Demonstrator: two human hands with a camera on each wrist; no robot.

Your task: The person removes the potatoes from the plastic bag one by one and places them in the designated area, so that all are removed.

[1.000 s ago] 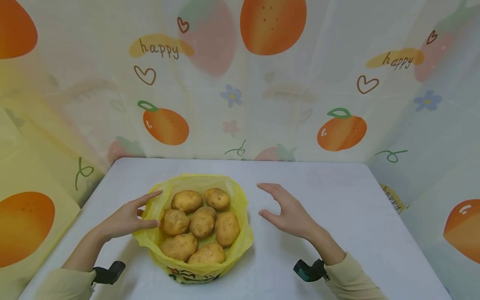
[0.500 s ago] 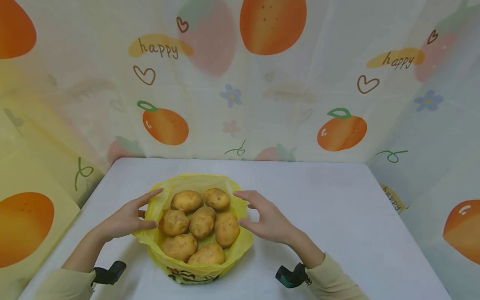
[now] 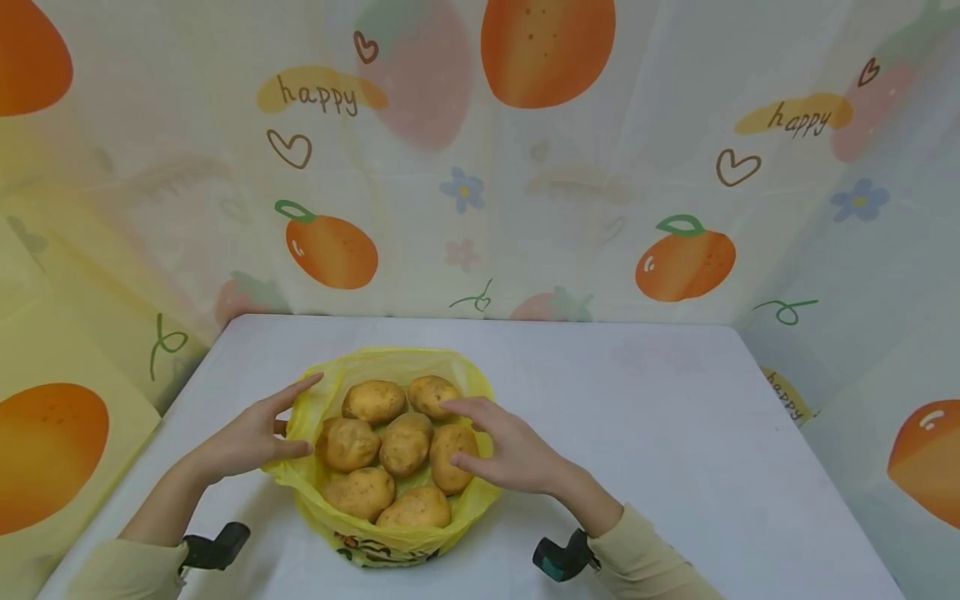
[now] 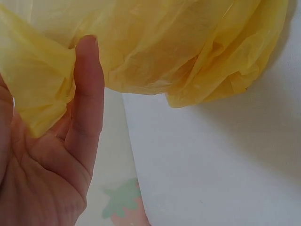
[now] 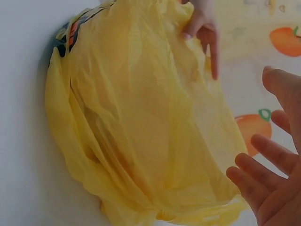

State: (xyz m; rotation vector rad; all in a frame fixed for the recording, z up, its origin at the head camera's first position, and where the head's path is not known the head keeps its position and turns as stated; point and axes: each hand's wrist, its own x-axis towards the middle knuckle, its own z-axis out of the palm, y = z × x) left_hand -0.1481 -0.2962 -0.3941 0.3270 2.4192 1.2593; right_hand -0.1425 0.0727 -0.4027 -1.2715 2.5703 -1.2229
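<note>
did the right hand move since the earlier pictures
Yes: judged against the table, the right hand moved left in the head view and now overlaps more of the yellow bag.

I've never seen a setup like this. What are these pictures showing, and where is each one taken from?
There is no machine: a person works with two bare hands. The wide picture comes from a camera worn on the head, looking forward and down; the two close-ups come from black wrist cameras, one per arm. On the white table sits a yellow plastic bag, its mouth wide open, with seven potatoes visible inside. The left hand holds the bag's rim between thumb and fingers. The right hand is over the bag's opposite side, fingers spread, gripping nothing.
</note>
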